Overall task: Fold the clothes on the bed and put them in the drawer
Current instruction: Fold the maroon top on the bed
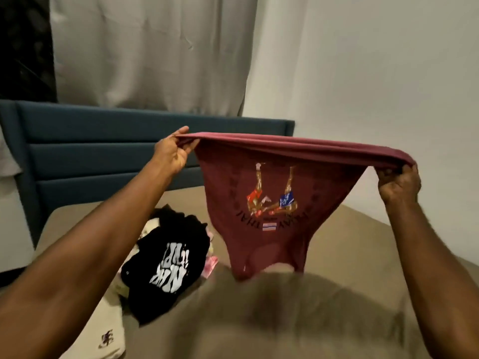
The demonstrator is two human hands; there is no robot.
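Note:
A maroon T-shirt [274,244] with a printed picture of two fighters hangs upside down in the air above the bed [350,244]. My left hand [172,151] pinches its left upper corner, and my right hand [399,183] grips the right upper corner, so the hem is stretched between them. The collar end hangs low, close to the bed. A black T-shirt [166,268] with white lettering lies crumpled on the bed at the lower left, on top of a pile of other clothes.
A cream garment [103,335] lies at the bed's near left corner, and pink cloth [211,265] shows beside the black shirt. A blue padded headboard [103,149] stands behind, with a pale curtain [155,53] and a white wall [388,73] beyond.

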